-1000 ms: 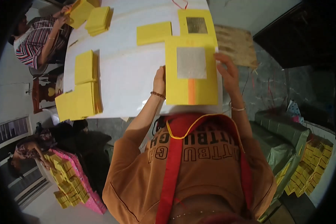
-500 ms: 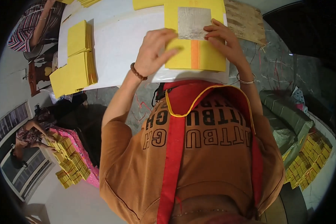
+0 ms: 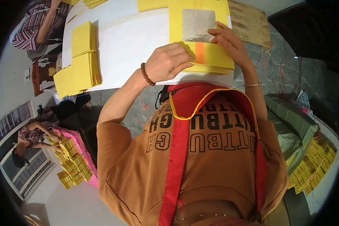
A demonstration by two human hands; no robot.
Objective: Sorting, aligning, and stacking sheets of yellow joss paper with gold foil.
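Observation:
In front of me lies a pile of yellow paper sheets (image 3: pixel 222 69). The top yellow paper sheet (image 3: pixel 220 56) bears a silver foil square (image 3: pixel 198 24) and an orange strip (image 3: pixel 200 52) running toward me. My left hand (image 3: pixel 168 60) is closed at the near left edge of that top sheet, pinching it. This near edge stands a little raised off the sheets beneath. My right hand (image 3: pixel 230 43) lies over the right side, fingers stretched out, its fingertips at the right edge of the foil.
Folded yellow paper stacks (image 3: pixel 84 56) stand on the white table's (image 3: pixel 128 49) left side. A plywood board (image 3: pixel 250 22) is at the right. One person in stripes (image 3: pixel 34 28) sits far left; another person (image 3: pixel 39 130) handles yellow bundles (image 3: pixel 73 160). More yellow bundles (image 3: pixel 314 162) lie right, beside green wrapped packs (image 3: pixel 290 120).
My left hand has come down from the foil's left side to the near edge and taken hold of the top sheet, whose edge has lifted. My right hand stays by the foil.

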